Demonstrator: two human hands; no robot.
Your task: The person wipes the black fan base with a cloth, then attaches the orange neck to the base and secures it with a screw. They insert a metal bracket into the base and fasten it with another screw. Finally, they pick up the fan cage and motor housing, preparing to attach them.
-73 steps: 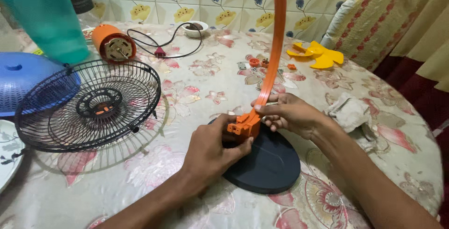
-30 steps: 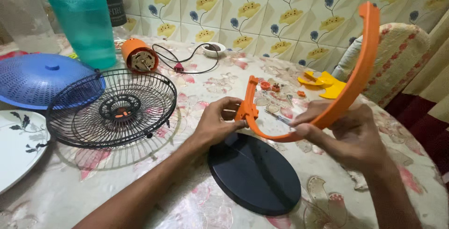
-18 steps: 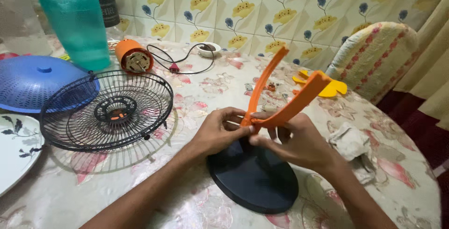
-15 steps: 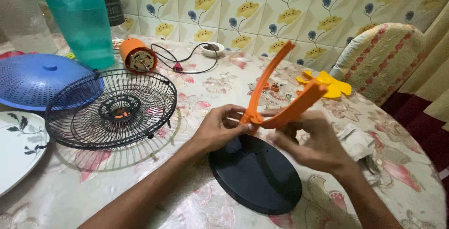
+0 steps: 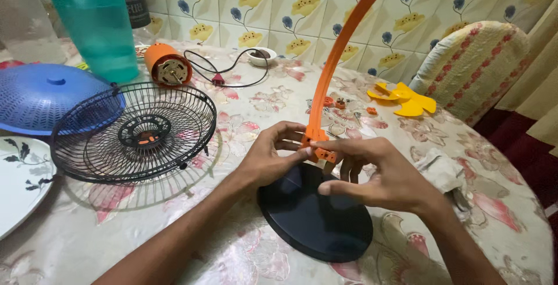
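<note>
A long curved orange fan stand arm [image 5: 335,58] rises upright from between my hands toward the top of the view. My left hand [image 5: 273,154] pinches its lower bracket end from the left. My right hand [image 5: 381,174] grips the same end from the right, fingers spread over it. Just below lies a round black base disc [image 5: 314,221] flat on the flowered tablecloth [image 5: 232,250]; whether the bracket touches the disc is hidden by my fingers.
A black wire fan guard [image 5: 136,131] lies at left beside a blue domed cover [image 5: 40,96] and a white plate [image 5: 14,183]. Behind are a teal jug [image 5: 96,26], an orange motor [image 5: 167,65] with cord, a small white bowl [image 5: 260,56], yellow fan blades [image 5: 404,99], small orange parts [image 5: 337,102], a crumpled cloth [image 5: 442,166] and a covered chair [image 5: 471,67].
The orange arm was lifted off the disc, turned over in both hands, and now stands upright again with its bracket end down at the disc. The view shifted slightly.
</note>
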